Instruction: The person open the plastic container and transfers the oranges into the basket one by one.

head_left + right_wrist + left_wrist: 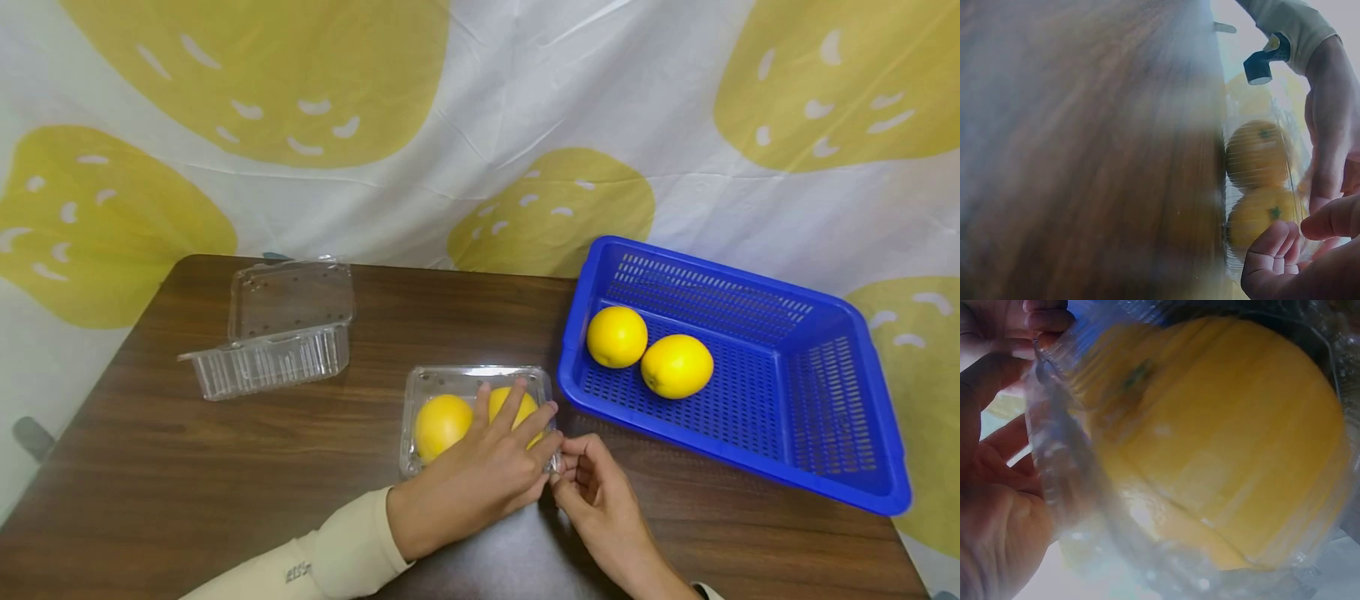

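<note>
A lidded clear plastic clamshell box [480, 377] lies near the front middle of the table, with yellow-orange oranges [442, 427] visible through it. My left hand [480, 467] rests across the lid, fingers spread over its right half and partly covering one orange. At the box's front right corner, my right hand [603, 508] pinches the rim between thumb and curled fingers. The left wrist view shows an orange [1229, 437] close up behind the ribbed plastic. Two oranges [1257, 156] sit side by side along the box's wall in the right wrist view.
A blue plastic basket [750, 450] with two oranges [677, 367] stands to the right, close beside the box. Another clear clamshell box [273, 362], its lid raised, stands at the back left of the brown wooden table [187, 483]. A patterned cloth [517, 100] hangs behind.
</note>
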A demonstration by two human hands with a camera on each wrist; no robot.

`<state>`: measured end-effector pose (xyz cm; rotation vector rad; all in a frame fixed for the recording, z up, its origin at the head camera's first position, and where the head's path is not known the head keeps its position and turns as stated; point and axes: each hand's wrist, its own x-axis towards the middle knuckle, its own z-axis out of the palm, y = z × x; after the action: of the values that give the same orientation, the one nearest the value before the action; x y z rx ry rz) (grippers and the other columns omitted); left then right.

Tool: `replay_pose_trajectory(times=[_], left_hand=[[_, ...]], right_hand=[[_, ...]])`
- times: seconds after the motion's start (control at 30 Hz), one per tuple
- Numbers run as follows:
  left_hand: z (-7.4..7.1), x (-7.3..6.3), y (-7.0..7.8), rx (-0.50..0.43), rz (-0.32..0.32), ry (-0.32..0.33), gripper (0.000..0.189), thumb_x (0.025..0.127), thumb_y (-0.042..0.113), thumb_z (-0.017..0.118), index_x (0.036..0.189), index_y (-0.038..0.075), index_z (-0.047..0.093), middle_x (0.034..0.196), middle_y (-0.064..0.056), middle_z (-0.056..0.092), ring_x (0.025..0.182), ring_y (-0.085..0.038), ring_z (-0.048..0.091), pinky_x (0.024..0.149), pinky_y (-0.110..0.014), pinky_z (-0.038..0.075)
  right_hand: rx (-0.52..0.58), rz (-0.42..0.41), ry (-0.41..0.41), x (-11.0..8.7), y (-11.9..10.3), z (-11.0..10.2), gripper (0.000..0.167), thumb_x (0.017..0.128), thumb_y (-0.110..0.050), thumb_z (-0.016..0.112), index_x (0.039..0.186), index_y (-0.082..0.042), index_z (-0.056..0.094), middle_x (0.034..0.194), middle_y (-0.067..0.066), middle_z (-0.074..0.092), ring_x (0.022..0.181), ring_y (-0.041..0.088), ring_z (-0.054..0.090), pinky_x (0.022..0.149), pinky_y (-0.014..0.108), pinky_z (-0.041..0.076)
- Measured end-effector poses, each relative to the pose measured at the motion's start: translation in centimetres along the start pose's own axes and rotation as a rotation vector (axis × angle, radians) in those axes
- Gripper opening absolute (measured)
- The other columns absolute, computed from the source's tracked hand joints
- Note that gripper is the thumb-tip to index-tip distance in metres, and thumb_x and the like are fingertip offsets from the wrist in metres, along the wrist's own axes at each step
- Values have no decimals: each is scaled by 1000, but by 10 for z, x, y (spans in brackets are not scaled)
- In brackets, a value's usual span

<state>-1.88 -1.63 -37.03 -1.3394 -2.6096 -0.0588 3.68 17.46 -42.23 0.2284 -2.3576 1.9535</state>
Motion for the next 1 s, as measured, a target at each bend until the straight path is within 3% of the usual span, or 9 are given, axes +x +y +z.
replay_pose_trajectory(times=[0.17,0.43,0.7,1.0], left_hand=[[-2,1,-2,-75,-3,-3,36,108,41,67,133,15,72,159,-12,60,147,-48,54,111,-73,52],[-2,0,-2,-77,-5,-16,39,109,45,66,137,18,71,161,-11,58,150,-49,51,112,-72,51],[-2,-4,-3,-26,-5,-57,53,109,48,66,152,17,65,165,-11,54,152,-45,49,116,-68,49],[0,-8,-3,49,-3,-36,59,108,52,64,155,16,60,167,-12,51,156,-41,45,121,-64,47]], right_hand=[[0,30,9,0,0,0,29,93,21,63,120,9,60,100,9,67,84,12,65,68,19,56],[-12,55,7,-1,-3,-1,30,94,20,62,121,9,60,100,11,68,83,11,65,67,21,58],[-14,66,6,-3,-6,-2,32,96,17,63,127,9,60,101,13,69,82,12,66,67,23,59],[-5,98,18,-1,-8,-2,38,95,17,64,132,9,60,99,16,68,83,14,66,68,23,60]])
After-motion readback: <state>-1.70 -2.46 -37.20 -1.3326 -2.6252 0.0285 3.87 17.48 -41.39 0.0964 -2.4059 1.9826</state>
